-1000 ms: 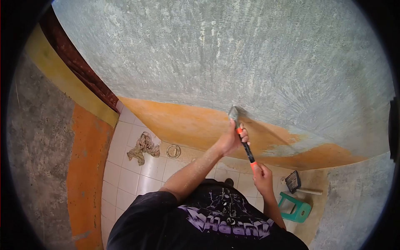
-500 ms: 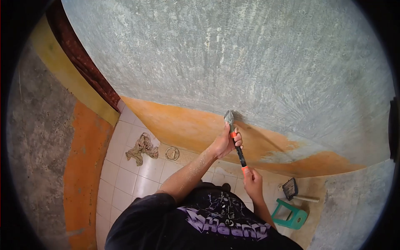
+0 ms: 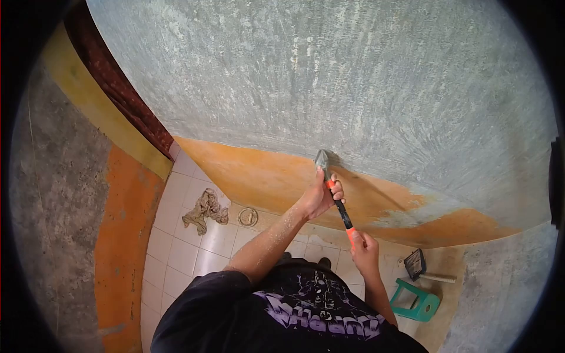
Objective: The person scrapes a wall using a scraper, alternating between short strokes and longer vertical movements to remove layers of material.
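Observation:
A long scraper (image 3: 341, 209) with a grey metal head and a black and orange handle is held against the wall. Its head meets the grey scraped surface (image 3: 318, 88) just above the orange paint (image 3: 265, 173). My left hand (image 3: 321, 197) grips the upper handle near the head, thumb laid along it. Around the orange lower end of the handle, my right hand (image 3: 364, 250) is closed. Pale dust covers my left forearm.
A crumpled cloth (image 3: 206, 212) and a round coiled item (image 3: 248, 217) lie on the tiled floor (image 3: 176, 253). At the lower right are a green stool (image 3: 415, 300) and a dark tray (image 3: 415, 265). A dark red curtain (image 3: 112, 76) hangs at the left.
The scraper head has moved slightly up the wall, and my right hand has shifted a little to the right. The view has also shifted slightly.

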### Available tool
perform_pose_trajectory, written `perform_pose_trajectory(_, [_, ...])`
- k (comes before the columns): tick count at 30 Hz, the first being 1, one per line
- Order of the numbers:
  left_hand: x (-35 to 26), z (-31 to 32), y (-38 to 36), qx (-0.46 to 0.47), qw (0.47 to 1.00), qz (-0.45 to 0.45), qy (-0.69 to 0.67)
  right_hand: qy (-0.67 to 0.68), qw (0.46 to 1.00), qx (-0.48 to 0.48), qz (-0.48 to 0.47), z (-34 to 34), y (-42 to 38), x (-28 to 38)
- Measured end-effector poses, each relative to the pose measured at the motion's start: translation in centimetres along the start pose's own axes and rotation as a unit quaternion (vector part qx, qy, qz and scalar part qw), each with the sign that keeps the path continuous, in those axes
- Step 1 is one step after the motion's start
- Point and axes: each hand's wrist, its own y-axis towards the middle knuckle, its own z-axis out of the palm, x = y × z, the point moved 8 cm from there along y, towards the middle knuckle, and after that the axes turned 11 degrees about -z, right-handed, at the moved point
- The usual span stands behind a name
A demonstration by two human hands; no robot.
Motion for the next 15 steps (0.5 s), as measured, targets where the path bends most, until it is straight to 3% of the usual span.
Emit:
perform_pose_trajectory(2, [0.5, 0.4, 0.4, -0.003, 1.0, -0.014, 0.011, 0.01, 1.0, -0.01, 0.016, -0.4, -0.5, 1.0])
perform_pose_trajectory(6, [-2.3, -0.8, -1.5, -0.016, 0.999, 0.04, 0.016, -0.108, 0.993, 0.016, -0.054, 1.6, 1.4, 1.0])
perform_pose_trajectory(10, [-5.0, -2.4, -3.4, 0.009, 0.999, 0.045, 0.017, -0.066, 0.997, 0.029, -0.011, 5.3, 1.7, 0.6])
perform_pose_trajectory(15, [-2.6, -0.4, -1.9, -0.003, 0.999, 0.02, 0.031, -0.062, 0.998, 0.006, -0.033, 2.1, 0.8, 1.0])
